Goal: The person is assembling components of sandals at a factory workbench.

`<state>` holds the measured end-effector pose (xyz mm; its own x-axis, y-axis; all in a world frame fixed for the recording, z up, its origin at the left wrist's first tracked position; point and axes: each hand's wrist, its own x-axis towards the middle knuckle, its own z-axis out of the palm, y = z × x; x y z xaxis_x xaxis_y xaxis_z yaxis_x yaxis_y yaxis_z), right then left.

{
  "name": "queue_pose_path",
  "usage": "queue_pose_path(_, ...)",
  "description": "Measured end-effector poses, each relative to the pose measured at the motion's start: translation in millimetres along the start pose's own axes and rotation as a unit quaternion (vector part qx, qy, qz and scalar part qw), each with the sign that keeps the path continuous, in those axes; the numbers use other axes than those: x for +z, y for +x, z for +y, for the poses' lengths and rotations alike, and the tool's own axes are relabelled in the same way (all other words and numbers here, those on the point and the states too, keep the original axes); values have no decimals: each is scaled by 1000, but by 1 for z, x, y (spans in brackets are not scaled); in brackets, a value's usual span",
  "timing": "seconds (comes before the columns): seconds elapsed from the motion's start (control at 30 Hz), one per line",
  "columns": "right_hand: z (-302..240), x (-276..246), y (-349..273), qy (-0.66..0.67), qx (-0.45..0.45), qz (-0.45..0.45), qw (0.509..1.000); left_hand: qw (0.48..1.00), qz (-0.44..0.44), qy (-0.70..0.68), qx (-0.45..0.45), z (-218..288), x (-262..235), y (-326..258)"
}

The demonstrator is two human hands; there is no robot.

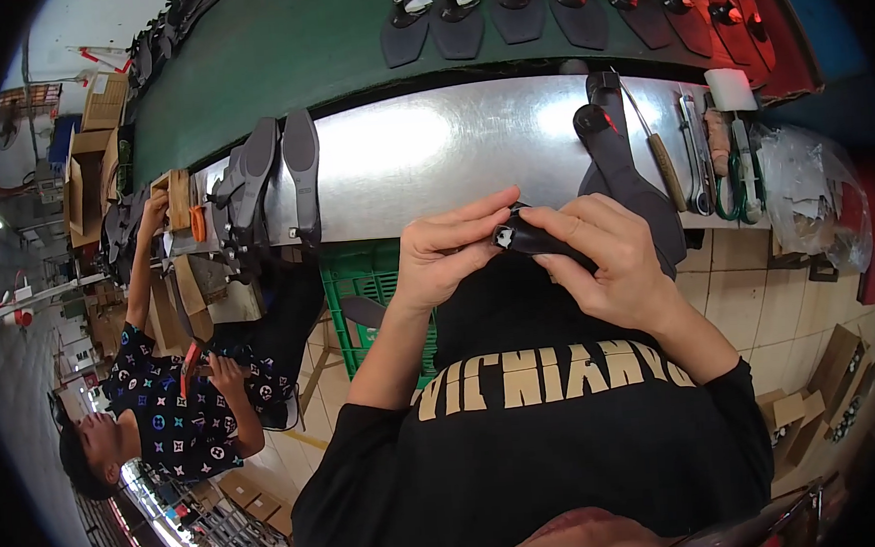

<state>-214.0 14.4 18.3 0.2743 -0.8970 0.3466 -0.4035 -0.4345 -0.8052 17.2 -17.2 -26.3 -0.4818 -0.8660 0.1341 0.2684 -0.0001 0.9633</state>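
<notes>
Head view, hands: I see my left hand (449, 258) and right hand (607, 263) meeting at centre frame, both closed round a small black shoe piece (528, 238), fingers curled narrow.
Why held so: I judge it is pinched from both ends, close to my chest, to keep it steady for fine finger work.
Bench: the metal table (430, 149) runs across the upper middle; black soles (281, 178) lie at its left end, within a co-worker's reach.
Tools: a knife (659, 155) and scissors (728, 191) lie at upper right, beside my right hand's side.
Conveyor: the green belt (274, 53) carries a row of soles (516, 8) along the top.
Packages: brown cardboard boxes (89, 144) at upper left; a clear plastic bag (809, 201) at right.
Crate: a green crate (358, 288) sits under the table.
Labels: a white block (730, 90) at upper right; no markings that I can make out.
</notes>
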Motion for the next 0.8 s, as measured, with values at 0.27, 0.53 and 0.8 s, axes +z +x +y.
queue_pose_path(0.27,13,5,-7,44,78,-39,995,994,58,-2,-89,3,18,-2)
queue_pose_path(0.53,15,12,-6,131,145,-22,980,986,99,9,-135,3,29,-3)
queue_pose_path(0.8,26,17,-5,-20,-7,-31,999,984,118,24,-127,0,34,-5)
